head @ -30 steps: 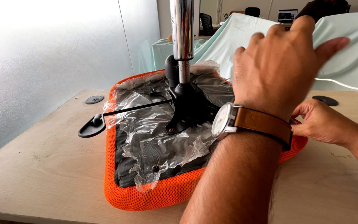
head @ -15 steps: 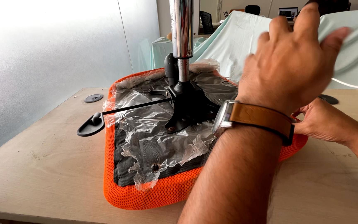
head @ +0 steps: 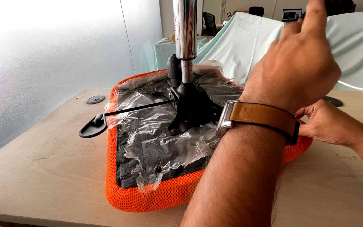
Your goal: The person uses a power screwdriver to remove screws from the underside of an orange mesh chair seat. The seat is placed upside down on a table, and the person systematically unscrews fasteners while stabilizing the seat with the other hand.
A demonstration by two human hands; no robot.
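An orange mesh chair seat (head: 156,197) lies upside down on a wooden table (head: 43,168). Torn clear plastic film (head: 156,143) covers its dark underside. A black mechanism (head: 190,105) on it carries an upright chrome column (head: 185,29), and a black lever (head: 93,126) sticks out to the left. My left hand (head: 295,63), with a brown-strapped watch (head: 227,120) on the wrist, is raised above the seat's right side, back toward me, its palm hidden. My right hand (head: 328,124) is curled on the seat's right rim, partly hidden behind my left wrist.
A frosted glass wall (head: 43,50) runs along the left. Pale green cloth (head: 240,42) drapes over furniture behind the table. Round black grommets (head: 95,99) (head: 332,101) sit in the tabletop, and a white cable (head: 358,88) runs at the right.
My left hand has risen and drawn its spread fingers together. My right hand and the seat have stayed put.
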